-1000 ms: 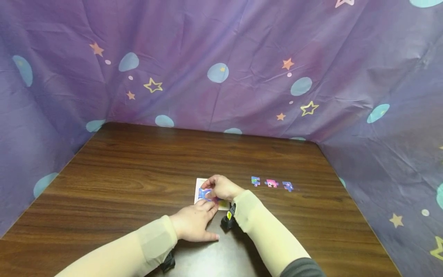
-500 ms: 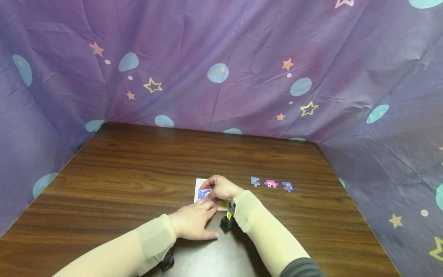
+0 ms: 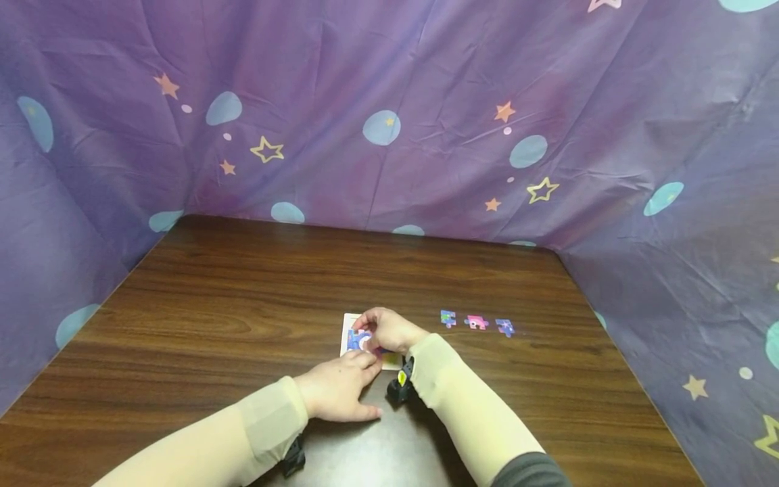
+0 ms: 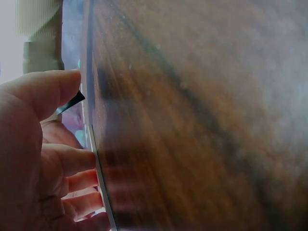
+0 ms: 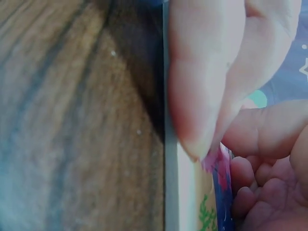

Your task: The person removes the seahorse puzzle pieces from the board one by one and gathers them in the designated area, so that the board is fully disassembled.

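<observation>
A small puzzle board [image 3: 347,323] with a pale border lies on the table, and blue, white and pink picture parts show between my hands. My left hand [image 3: 337,390] rests its fingers on the near side of the board, the thumb [image 4: 53,89] spread apart over the table. At the board's middle my right hand [image 3: 392,331] bends its fingers down and pinches a pink puzzle piece [image 5: 210,161], mostly hidden by the fingertips. In the right wrist view, green print shows on the board below that piece. Both hands cover much of the board.
To the right of the board lie three loose puzzle pieces in a row: a blue-green piece [image 3: 447,318], a pink piece [image 3: 477,322] and a blue-purple piece [image 3: 504,328]. The brown wooden table [image 3: 243,291] ends at a purple curtain [image 3: 316,169] with stars.
The right fingers shift very slightly at the board, showing a little more of the blue and white picture. The left hand stays on the board, and the loose pieces have not moved.
</observation>
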A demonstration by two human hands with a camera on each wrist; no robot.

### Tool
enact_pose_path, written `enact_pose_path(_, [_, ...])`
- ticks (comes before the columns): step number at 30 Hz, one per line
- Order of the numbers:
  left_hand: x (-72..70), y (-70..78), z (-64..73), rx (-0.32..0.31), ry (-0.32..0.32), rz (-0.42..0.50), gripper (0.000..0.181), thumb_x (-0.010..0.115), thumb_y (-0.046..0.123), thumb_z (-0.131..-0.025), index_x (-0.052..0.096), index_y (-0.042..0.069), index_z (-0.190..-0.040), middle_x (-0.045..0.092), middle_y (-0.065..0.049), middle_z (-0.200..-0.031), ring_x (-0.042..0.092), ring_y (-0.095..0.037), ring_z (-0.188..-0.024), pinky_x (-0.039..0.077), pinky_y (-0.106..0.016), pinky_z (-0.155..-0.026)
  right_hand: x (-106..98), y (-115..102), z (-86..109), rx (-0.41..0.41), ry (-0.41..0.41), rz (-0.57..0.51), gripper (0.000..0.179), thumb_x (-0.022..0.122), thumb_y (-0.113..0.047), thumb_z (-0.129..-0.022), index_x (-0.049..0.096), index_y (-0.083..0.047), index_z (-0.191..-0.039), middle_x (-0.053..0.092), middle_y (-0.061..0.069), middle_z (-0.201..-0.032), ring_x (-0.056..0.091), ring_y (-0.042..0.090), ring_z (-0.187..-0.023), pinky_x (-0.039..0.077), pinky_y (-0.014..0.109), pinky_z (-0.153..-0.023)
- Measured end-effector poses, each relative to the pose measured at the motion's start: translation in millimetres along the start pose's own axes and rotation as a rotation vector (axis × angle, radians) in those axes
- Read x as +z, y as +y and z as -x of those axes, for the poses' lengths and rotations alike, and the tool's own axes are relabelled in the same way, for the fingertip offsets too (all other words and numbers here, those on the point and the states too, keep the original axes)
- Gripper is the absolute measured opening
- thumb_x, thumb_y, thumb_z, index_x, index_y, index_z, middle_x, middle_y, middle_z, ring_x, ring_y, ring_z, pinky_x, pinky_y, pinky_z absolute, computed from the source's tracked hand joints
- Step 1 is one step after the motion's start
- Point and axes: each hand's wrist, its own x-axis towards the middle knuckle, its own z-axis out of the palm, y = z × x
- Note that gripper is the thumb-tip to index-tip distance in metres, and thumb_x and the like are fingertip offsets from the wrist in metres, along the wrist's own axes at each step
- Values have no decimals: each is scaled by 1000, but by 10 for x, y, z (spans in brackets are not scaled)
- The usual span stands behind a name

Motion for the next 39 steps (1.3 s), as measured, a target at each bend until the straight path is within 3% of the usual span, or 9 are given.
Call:
enact_pose_path(10, [19, -4, -4, -5, 0, 5, 82, 60, 58, -84, 46, 1, -142, 43, -9, -145, 39, -24, -134, 32, -34, -111, -14, 26, 17, -76, -14, -26, 38, 62, 23, -64, 61, 6, -98, 57, 3, -86, 51, 14, -79, 44, 22, -69])
enact_pose_path(23, [14, 4, 7, -13, 1, 10, 81, 60, 57, -85, 46, 1, -141, 42, -10, -146, 38, -26, -135, 32, -35, -111, -19, 76, 13, -37, 13, -106, 34, 64, 17, -69, 65, 7, -101, 59, 2, -82, 53, 12, -73, 46, 19, -59])
enact_pose_path(39, [13, 1, 7, -19, -9, 25, 82, 60, 57, -85, 44, 1, -142, 39, -11, -149, 35, -27, -137, 30, -36, -112, -15, 56, 23, 11, 59, -88, 18, 67, 6, -79, 67, 5, -97, 61, 1, -78, 55, 9, -67, 46, 19, -57])
